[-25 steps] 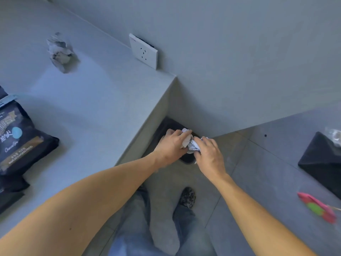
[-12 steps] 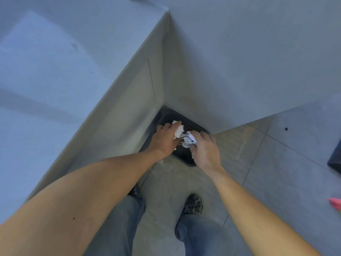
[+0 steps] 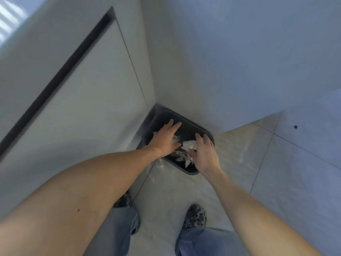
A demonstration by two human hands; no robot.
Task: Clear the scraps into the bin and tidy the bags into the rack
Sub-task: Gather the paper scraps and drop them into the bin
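Note:
A black bin (image 3: 204, 131) stands on the floor in the corner between the cabinet and the wall. My left hand (image 3: 166, 140) hovers over its left half, palm down with fingers spread and nothing in it. Over the bin's right side, my right hand (image 3: 205, 154) also has its fingers apart. A white paper scrap (image 3: 189, 144) hangs loose between the two hands, just off my right fingertips. More crumpled scraps (image 3: 181, 157) lie inside the bin below. No bags or rack are in view.
A pale cabinet side (image 3: 83, 100) with a dark groove rises on the left, and a grey wall (image 3: 239, 61) stands behind the bin. Tiled floor (image 3: 276, 172) spreads to the right. My two patterned shoes (image 3: 194, 216) stand just short of the bin.
Both hands, which were pressed together on a paper wad, have parted and opened over the bin. The scraps are dropping in. The view has tilted down, losing the countertop.

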